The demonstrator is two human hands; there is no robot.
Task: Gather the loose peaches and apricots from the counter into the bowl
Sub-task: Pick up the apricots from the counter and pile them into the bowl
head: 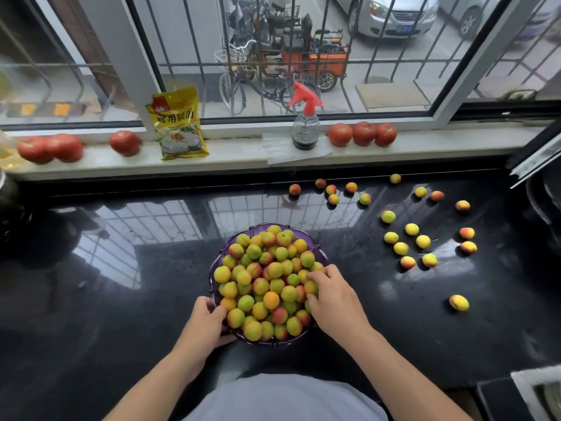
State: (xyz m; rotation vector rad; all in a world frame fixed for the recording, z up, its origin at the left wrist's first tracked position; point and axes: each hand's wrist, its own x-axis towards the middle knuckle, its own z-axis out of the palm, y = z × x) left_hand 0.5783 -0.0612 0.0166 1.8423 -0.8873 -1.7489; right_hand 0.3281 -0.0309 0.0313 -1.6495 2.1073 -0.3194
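Note:
A purple bowl (212,270) heaped with yellow-green and red-blushed peaches and apricots (267,281) stands on the black counter (121,314) right in front of me. My left hand (205,325) grips the bowl's near-left rim. At the right side of the heap, my right hand (332,297) has its fingers and thumb curled round one apricot (311,288). Several loose fruits (411,229) lie scattered on the counter to the right. A smaller group (332,194) sits at the back by the sill, and a single one (458,302) lies nearer at the right.
The white window sill behind holds tomatoes (362,134), a yellow packet (179,123) and a spray bottle with a red trigger (305,123). A dark pot stands at the far left edge (9,192). Metal appliance edges crowd the right side (537,165).

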